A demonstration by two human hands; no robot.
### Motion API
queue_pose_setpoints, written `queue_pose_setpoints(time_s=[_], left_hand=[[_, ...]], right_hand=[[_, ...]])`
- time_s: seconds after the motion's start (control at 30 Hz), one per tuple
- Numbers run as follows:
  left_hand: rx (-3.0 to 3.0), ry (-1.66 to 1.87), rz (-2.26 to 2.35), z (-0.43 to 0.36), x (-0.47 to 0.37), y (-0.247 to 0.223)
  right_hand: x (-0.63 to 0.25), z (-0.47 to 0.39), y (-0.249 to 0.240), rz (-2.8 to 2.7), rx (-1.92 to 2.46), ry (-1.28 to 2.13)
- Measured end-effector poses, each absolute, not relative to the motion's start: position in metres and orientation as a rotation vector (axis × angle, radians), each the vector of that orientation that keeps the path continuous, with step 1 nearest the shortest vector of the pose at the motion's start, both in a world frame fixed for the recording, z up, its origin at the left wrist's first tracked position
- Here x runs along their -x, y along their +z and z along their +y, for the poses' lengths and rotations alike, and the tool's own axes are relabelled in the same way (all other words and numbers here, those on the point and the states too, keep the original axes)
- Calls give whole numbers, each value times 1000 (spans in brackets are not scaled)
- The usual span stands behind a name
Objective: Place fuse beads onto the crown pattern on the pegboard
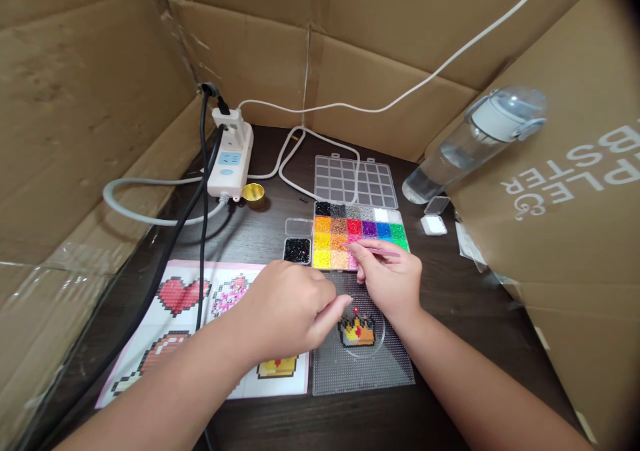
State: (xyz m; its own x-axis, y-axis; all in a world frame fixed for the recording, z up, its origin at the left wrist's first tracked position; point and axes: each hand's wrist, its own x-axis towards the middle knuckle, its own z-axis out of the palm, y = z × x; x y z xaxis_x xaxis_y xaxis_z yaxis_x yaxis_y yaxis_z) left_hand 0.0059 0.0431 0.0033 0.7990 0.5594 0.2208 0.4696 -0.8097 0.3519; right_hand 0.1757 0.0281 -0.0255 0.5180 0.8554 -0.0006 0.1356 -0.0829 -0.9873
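My right hand (387,271) is closed on pink tweezers (380,250), their tips over the orange-bead compartments of the bead box (323,259). Its compartments hold small beads sorted by color. My left hand (290,304) is curled with the thumb sticking out, its palm side hidden. It hovers over or rests at the left edge of the clear pegboard (363,374); I cannot tell which. On the pegboard lies a crown of beads (357,332), black-edged, with yellow, orange and red. Under my left arm is a pattern sheet (165,318) showing a heart and other pixel pictures, partly covered.
A small box of black beads (297,250) stands left of the bead box, whose lid (355,179) lies open behind. A power strip (230,164), black cables, a gold cup (254,195), a water bottle (475,138) and a small white box (434,225) surround them. Cardboard walls (360,58) enclose the table.
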Motion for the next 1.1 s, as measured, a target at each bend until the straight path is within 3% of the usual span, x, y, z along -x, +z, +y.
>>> queue_pose_setpoints(time_s=[1.1], left_hand=[[-2698,485,805,43,-5,2]], right_hand=[[-175,28,-27,-935,1572,736]])
